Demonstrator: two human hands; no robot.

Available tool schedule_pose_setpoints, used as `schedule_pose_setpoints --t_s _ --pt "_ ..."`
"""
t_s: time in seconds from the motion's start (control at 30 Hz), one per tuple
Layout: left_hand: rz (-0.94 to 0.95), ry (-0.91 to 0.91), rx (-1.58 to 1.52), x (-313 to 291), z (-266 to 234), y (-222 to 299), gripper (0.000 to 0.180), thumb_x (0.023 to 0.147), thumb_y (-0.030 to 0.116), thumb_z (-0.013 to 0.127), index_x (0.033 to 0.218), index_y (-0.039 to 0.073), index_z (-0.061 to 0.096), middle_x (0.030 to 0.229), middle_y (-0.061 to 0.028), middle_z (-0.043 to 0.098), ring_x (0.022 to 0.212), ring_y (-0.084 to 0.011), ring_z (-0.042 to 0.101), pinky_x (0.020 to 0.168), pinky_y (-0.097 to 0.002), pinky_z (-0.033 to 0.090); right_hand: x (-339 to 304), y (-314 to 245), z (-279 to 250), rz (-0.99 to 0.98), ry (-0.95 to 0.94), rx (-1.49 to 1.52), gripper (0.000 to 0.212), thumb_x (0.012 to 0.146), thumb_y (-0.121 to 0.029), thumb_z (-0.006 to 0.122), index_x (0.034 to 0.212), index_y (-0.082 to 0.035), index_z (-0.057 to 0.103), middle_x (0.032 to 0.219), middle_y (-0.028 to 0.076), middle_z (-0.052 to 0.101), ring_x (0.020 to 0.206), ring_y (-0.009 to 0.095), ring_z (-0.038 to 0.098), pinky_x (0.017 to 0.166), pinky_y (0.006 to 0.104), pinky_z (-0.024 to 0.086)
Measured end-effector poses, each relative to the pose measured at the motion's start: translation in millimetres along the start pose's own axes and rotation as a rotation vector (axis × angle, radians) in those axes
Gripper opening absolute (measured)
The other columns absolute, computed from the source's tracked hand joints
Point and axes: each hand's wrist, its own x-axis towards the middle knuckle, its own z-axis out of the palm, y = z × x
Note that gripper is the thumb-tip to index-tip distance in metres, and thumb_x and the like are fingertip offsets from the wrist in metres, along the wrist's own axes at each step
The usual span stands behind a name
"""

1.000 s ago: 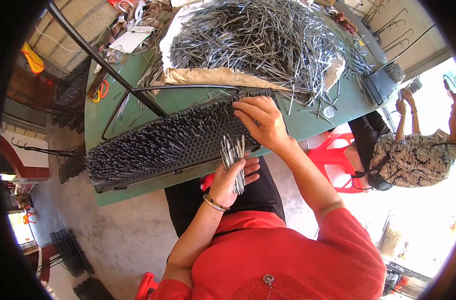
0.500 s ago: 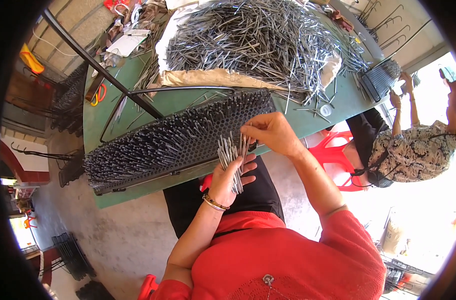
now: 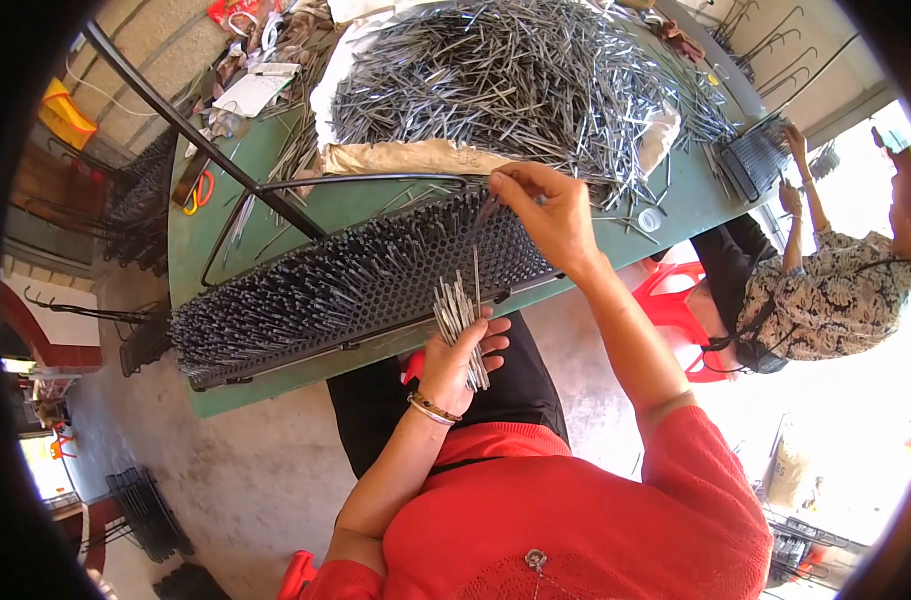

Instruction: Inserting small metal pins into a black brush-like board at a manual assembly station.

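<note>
Since a moment ago, right hand [image 3: 551,215] has moved up to the black rack [image 3: 356,285], pinching one metal pin [image 3: 488,210]; left hand [image 3: 456,350] grips a spare bundle [image 3: 461,315] ready nearby.

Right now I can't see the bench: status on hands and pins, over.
Left hand grips a pin bundle. Right hand pinches one pin at the rack. Nothing blocking the rack.

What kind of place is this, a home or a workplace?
Most likely a small workshop. A green table carries a big heap of metal pins, a black rack is being filled with them, and another person works nearby.
</note>
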Motion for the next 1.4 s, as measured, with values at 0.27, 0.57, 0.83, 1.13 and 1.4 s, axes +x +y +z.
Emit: schedule_pose_setpoints --t_s 0.27,0.57,0.83,1.13,1.4 --pt "-0.020 0.019 -0.004 -2 2 3 0.029 0.091 0.017 0.058 0.119 0.009 0.055 0.101 -0.0106 0.067 0.081 -0.0140 0.064 0.061 -0.0260 0.052 1 15 17 -0.246 0.140 -0.239 0.016 0.083 -0.015 0.068 0.089 -0.001 0.068 0.073 0.011 0.066 0.060 0.016 0.062 0.058 0.0276 0.049" --pt "-0.030 0.004 0.001 -1 1 4 0.031 0.091 0.016 0.057 0.121 0.008 0.054 0.101 -0.0117 0.067 0.082 -0.0147 0.064 0.061 -0.0263 0.053 -9 13 21 -0.237 0.187 -0.294 0.013 0.082 -0.007 0.070 0.091 0.002 0.068 0.074 0.009 0.067 0.062 0.011 0.060 0.059 0.0245 0.049" --pt "-0.018 -0.017 -0.006 0 1 5 0.029 0.091 0.015 0.056 0.119 0.007 0.054 0.102 -0.0137 0.066 0.083 -0.0158 0.065 0.063 -0.0274 0.054 -9 17 21 -0.250 0.174 -0.323 0.013 0.081 -0.007 0.070 0.091 0.001 0.067 0.074 0.010 0.067 0.062 0.012 0.062 0.058 0.0252 0.050" --pt "-0.036 -0.024 -0.024 2 0 9 0.025 0.091 0.015 0.056 0.113 0.006 0.054 0.104 -0.0141 0.066 0.087 -0.0163 0.064 0.066 -0.0295 0.055 -5 28 24 -0.510 -0.037 -0.443 0.013 0.081 -0.015 0.068 0.088 -0.004 0.066 0.079 0.010 0.062 0.068 0.029 0.061 0.062 0.0393 0.049" --pt "-0.020 -0.028 0.003 1 -2 9 0.026 0.091 0.016 0.056 0.115 0.006 0.054 0.102 -0.0121 0.065 0.085 -0.0159 0.063 0.066 -0.0296 0.055 -7 20 25 -0.444 0.046 -0.482 0.013 0.082 -0.014 0.069 0.089 -0.003 0.069 0.081 0.009 0.060 0.065 0.024 0.060 0.059 0.0329 0.048"
